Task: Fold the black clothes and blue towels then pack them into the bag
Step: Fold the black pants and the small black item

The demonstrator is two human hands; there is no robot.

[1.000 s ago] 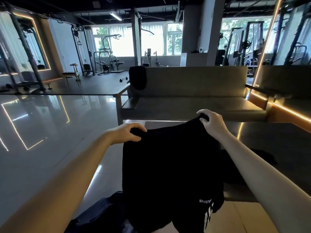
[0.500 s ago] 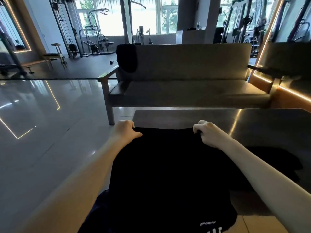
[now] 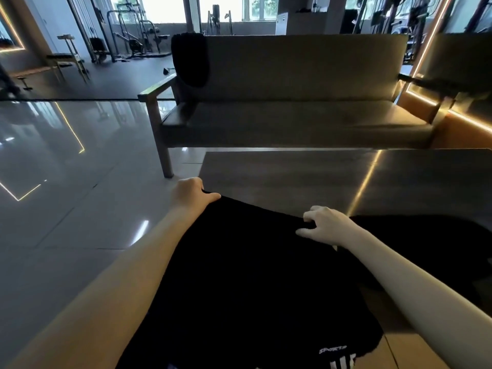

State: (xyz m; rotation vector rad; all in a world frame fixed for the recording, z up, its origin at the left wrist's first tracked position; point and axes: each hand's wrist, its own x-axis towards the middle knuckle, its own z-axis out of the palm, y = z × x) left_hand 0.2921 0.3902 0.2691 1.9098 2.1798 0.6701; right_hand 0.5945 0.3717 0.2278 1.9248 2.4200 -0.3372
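A black garment (image 3: 247, 283) with small white lettering and stripes at its near hem lies spread over the near left part of a dark low table (image 3: 306, 177). My left hand (image 3: 190, 194) grips its far left corner at the table's left edge. My right hand (image 3: 323, 226) pinches the far right corner, lower down on the table. More black cloth (image 3: 431, 243) lies on the table to the right, partly under my right forearm. Another dark cloth (image 3: 190, 59) hangs over the sofa's left backrest. No blue towel or bag shows plainly.
A grey sofa (image 3: 292, 115) with wooden arms stands just beyond the table. Glossy tiled floor (image 3: 66, 195) spreads to the left. Gym machines (image 3: 127, 35) stand at the back near the windows. An orange-lit wall strip (image 3: 426, 49) runs along the right.
Both hands have lowered the black garment from hanging in the air onto the table. The right hand dropped nearer and lower than the left. The view has tilted downward.
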